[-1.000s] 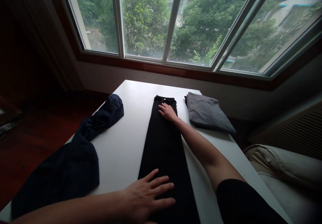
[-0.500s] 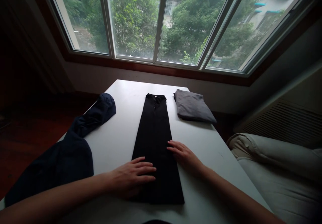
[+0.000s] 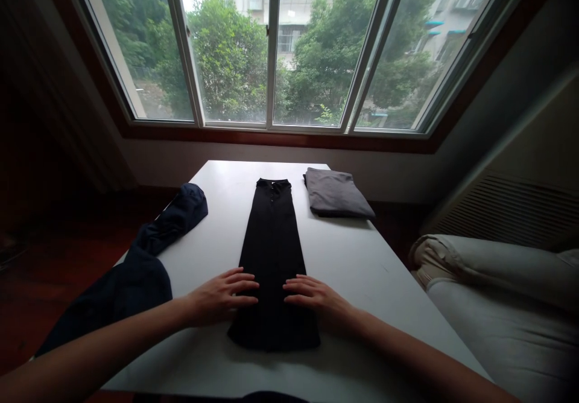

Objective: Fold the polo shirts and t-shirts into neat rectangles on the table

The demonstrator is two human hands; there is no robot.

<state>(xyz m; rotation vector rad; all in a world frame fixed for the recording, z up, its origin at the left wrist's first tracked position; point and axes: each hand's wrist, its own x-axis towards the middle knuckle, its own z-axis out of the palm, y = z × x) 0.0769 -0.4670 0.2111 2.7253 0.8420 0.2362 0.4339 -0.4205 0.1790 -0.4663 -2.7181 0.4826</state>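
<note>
Black trousers [image 3: 272, 240], folded lengthwise into a long strip, lie flat on the white table [image 3: 362, 282]. Their waistband points toward the window and the wider hem end is near me. My left hand [image 3: 221, 297] rests at the left edge of the cloth, fingers stretched out over it. On the opposite edge lies my right hand [image 3: 316, 297], its fingers also extended flat onto the black fabric. A gap of cloth shows between the two sets of fingertips. Neither hand grips anything.
A crumpled dark navy garment [image 3: 145, 258] drapes over the table's left edge. Grey folded clothing [image 3: 339, 193] sits at the far right corner, on something darker. Beyond the right side stands a pale sofa [image 3: 493, 306]; a window [image 3: 271, 59] is behind the table.
My left hand has shifted left to the trousers' edge, and my right hand has come lower on the cloth. The hem's left corner now shows. The head view has tilted up.
</note>
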